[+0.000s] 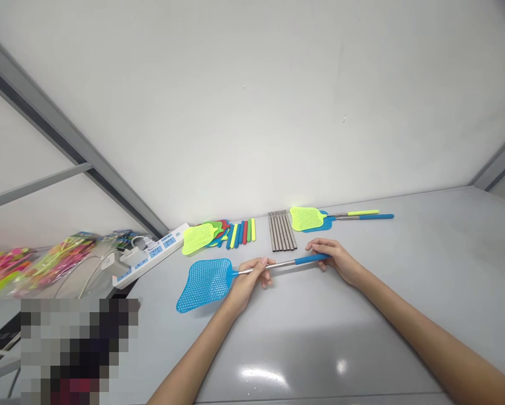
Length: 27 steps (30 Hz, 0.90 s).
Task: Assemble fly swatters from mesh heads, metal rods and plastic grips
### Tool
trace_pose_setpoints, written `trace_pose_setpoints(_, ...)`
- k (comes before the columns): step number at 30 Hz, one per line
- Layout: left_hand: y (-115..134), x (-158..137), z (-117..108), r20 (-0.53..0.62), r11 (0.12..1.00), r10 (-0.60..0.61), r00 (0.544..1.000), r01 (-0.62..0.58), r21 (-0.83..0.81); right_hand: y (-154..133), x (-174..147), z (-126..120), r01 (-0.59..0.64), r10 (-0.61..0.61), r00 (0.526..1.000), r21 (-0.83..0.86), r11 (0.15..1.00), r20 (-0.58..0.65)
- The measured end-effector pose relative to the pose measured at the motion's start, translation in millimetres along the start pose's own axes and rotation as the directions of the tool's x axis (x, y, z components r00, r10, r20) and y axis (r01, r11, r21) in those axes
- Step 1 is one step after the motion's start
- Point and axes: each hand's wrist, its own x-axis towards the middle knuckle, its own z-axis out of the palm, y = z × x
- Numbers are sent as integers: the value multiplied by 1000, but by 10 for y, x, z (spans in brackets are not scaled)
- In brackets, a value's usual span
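A blue fly swatter [208, 283] with a metal rod and a blue grip lies across both hands, just above the grey table. My left hand [252, 277] is closed around the rod close to the perforated head. At the other end, my right hand [334, 257] holds the tip of the blue grip between thumb and fingers. Behind the hands lie several metal rods [282, 232] side by side. To their left are several coloured grips [240, 233] and a pile of loose swatter heads, a yellow head [199, 238] on top.
Two assembled swatters, yellow [308, 218] and blue [320, 223], lie by the wall at the back right. A white power strip [153, 254] with plugs and cables runs along the left. Bagged colourful items [62, 259] sit further left. A pixelated patch covers the lower left.
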Motion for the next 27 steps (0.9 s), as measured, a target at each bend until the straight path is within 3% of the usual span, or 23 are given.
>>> trace_pose_setpoints(6,-18,9,15,37,999,-22,999,21,24,-5,-12,35,-6,6,1000,-19,1000,-2)
trace_pose_setpoints(10,-23,12,11,37,1000,-13,999,13,0,7,-17,44,-9,8,1000,54,999,3)
trace_pose_setpoints(19,-25,-16,37,34,1000,11,999,-11,-17,13,78,-148,106,13,966,439,892,-258)
trace_pose_setpoints(27,-49,-34,94,94,997,28,995,-34,67,-21,35,-102,102,-16,989,600,794,-146)
